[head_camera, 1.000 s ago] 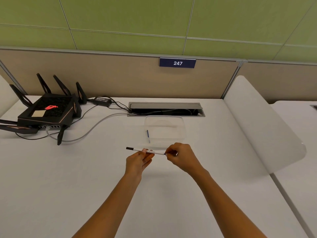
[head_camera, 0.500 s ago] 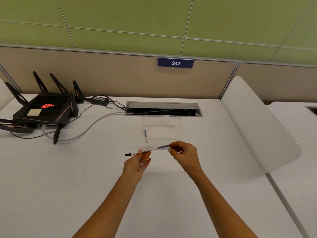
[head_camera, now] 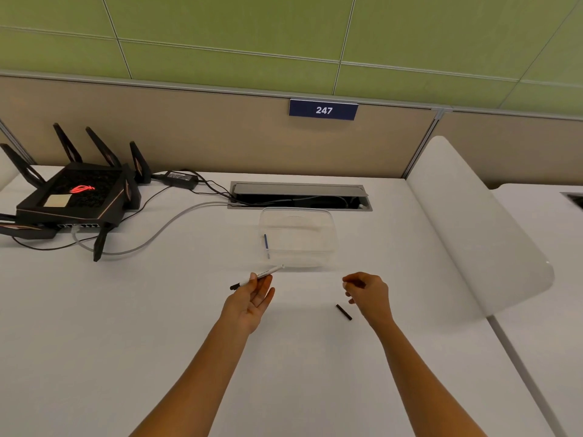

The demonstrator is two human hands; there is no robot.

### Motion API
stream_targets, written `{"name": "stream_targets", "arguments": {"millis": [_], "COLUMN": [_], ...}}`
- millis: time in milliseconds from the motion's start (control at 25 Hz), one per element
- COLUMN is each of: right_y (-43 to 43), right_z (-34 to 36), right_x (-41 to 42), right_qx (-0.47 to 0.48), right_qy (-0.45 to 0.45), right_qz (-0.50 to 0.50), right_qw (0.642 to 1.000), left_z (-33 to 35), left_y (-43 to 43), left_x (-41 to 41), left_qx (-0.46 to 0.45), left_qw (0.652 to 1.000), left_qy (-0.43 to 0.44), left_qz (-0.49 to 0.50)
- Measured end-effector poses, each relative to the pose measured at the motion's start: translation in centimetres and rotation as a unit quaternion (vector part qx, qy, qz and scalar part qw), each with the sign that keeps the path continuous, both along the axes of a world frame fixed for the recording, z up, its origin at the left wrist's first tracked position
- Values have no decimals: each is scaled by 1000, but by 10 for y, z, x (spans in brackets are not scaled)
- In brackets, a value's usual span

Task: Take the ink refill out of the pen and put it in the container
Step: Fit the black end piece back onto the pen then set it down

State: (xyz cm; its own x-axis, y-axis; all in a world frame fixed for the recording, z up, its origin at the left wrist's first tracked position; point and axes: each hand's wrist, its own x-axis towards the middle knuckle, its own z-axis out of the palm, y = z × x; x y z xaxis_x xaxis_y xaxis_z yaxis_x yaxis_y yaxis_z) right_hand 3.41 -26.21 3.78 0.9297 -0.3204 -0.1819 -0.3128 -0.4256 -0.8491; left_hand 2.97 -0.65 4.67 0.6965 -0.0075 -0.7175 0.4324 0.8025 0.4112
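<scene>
My left hand [head_camera: 254, 298] holds a white pen [head_camera: 264, 274] with a black cap end pointing left, tilted up to the right, just in front of the clear plastic container [head_camera: 328, 247]. One blue refill [head_camera: 266, 244] lies inside the container along its left wall. A small black pen piece [head_camera: 344, 311] lies on the white desk beside my right hand [head_camera: 367, 293]. That hand hovers over the desk with its fingers loosely curled and nothing in them.
A black router [head_camera: 74, 197] with antennas and cables sits at the back left. An open cable slot [head_camera: 299, 197] runs behind the container. A white divider panel [head_camera: 473, 228] borders the desk on the right.
My right hand pulled a black end piece off the pen, moved right and let it drop onto the desk. My left hand kept hold of the pen body.
</scene>
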Motion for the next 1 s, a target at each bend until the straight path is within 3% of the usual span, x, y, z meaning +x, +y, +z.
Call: {"name": "stream_targets", "arguments": {"millis": [200,480,600,760,880,1000], "right_y": [-20,-5,7,34,51,63], "right_z": [-45,-63,-52,-15,18,40], "right_x": [-11,-20,-15,-3,5,12], "right_qx": [-178,-284,-211,-62,40,56], "right_qy": [131,126,102,2,-68,-104], "right_qz": [40,102,79,78,108,129], "right_qw": [974,945,969,995,991,985], "left_z": [-3,-3,-3,-3,0,4], "left_y": [2,1,0,0,-3,-5], "left_x": [2,5,7,9,11,13], "left_qx": [-23,-24,-21,-16,-5,3], "left_qw": [1000,1000,1000,1000,1000,1000], "left_qy": [8,12,11,7,4,7], "left_qz": [-4,-1,0,6,4,0]}}
